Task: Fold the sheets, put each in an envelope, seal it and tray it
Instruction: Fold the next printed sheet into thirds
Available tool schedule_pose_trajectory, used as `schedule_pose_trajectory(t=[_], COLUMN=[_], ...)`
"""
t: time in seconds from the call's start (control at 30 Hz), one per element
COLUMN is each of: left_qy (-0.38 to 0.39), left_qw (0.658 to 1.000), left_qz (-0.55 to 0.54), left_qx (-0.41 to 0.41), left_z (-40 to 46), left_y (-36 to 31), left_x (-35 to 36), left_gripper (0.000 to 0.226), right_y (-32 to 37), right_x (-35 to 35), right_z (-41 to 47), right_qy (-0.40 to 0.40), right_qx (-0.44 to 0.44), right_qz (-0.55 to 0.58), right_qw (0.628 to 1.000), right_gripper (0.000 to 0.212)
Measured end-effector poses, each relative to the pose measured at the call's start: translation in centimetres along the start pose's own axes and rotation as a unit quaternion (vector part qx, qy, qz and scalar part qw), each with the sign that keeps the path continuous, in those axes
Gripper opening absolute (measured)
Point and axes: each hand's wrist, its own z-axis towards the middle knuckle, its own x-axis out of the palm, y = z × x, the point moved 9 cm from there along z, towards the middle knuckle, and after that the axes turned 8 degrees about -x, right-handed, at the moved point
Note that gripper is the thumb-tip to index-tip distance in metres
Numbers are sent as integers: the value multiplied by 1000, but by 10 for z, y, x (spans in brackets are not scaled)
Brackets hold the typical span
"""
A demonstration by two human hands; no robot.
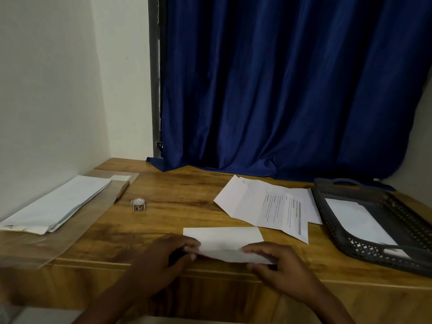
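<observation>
Both hands work a white envelope at the near edge of the wooden table — the left hand pinches its left end with curled fingers, the right hand grips its right end. Printed sheets lie just beyond (partly folded), beside a dark tray holding a white envelope.

Wooden table, envelope stack, sticker roll, sheets, tray
</observation>
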Motion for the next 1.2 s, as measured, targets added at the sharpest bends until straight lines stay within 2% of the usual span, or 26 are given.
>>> schedule_pose_trajectory(t=[0.1,0.2,0.33,0.4,0.5,0.67,0.77,0.9,1.07,1.13,1.2], left_qy=[-6,-22,-73,-99,-114,-88,-91,-26,87,108,103], left_qw=[999,993,983,981,985,988,980,959,947,948,949], left_qz=[-27,-74,-88,-54,19,100,166,277,305,295,295], left_qx=[-41,-92,-146,-160,-125,-77,-59,-59,-50,-54,-37], left_z=[9,21,32,35,37,37,36,38,38,37,37], left_y=[1,7,22,30,32,29,22,-2,-28,-26,-21], left_x=[-6,-11,-14,-13,-6,8,9,28,73,78,80], left_gripper=[21,22,36,50,58,36,36,55,89,104,104], right_y=[-4,-14,-39,-46,-47,-44,-41,-30,-13,-3,12], right_x=[-12,-24,-28,-23,-17,-14,-14,-12,-9,-6,8], right_z=[7,21,35,38,39,37,38,39,39,38,43], right_qy=[-59,-118,-166,-163,-145,-142,-134,-123,-101,-117,-110], right_qx=[36,62,111,122,108,72,66,41,65,87,78], right_qz=[68,88,44,5,-66,-117,-145,-207,-301,-296,-257], right_qw=[995,987,979,979,981,980,978,970,946,944,957], right_gripper=[34,44,58,64,67,52,46,46,50,52,50])
